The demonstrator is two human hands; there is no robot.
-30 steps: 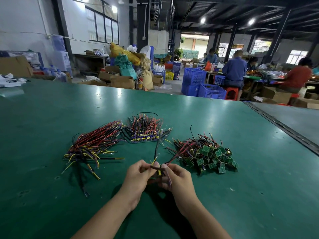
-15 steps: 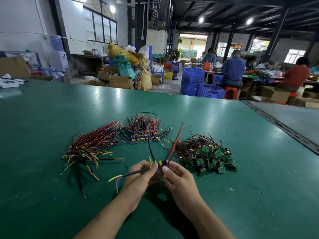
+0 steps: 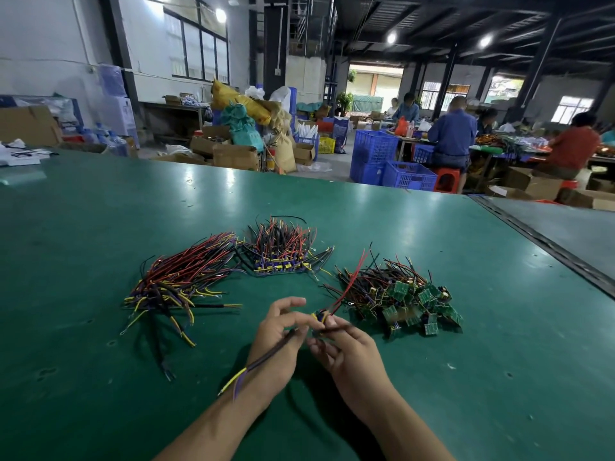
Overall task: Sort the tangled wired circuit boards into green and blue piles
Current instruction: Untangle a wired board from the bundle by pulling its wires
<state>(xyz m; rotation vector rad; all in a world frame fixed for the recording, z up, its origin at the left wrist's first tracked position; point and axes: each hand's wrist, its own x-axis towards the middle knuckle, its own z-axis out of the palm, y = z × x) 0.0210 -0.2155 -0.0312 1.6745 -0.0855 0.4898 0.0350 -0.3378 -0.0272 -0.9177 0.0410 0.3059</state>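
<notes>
Left hand (image 3: 278,337) pinches the trailing wires, right hand (image 3: 349,356) the small blue wired circuit board (image 3: 321,317) itself, held over the green bench (image 3: 100,227), probably straightening it for the blue-board pile (image 3: 283,257) behind.

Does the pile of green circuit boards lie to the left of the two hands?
No, the green board pile lies to the right of the right hand, which pinches a wired board.

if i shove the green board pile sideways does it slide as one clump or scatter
Probably mostly one clump: the wires in the green board pile cross and tangle. Boards at its near edge may trail or flip, since several sit tilted. It likely slides easily; the table looks smooth and glossy.
</notes>
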